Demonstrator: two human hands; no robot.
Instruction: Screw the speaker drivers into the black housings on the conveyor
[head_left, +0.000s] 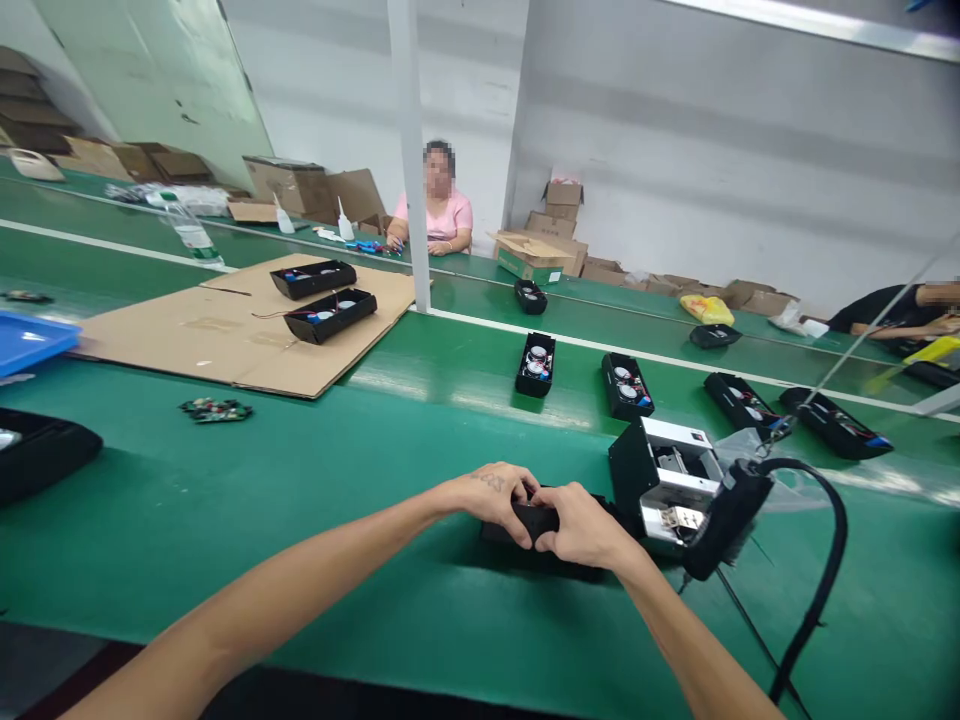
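My left hand (499, 500) and my right hand (581, 525) meet over a black speaker housing (499, 533) lying on the green bench. The fingers of both hands are bent and closed on its near wall, thumbs almost touching. Much of the housing's inside is hidden under my hands. Just right of it stands a black and silver machine (686, 470) with an open top. In front of that machine hangs a black electric screwdriver (727, 525) on a wire, its cable curving down.
Beyond, several open speaker housings (536, 365) with wires sit along the green conveyor. Cardboard (187, 325) carrying two more lies at left, near a circuit board (216, 411) and a blue tray (34, 340). A white post (411, 150) rises mid-view. One person (439, 210) sits opposite.
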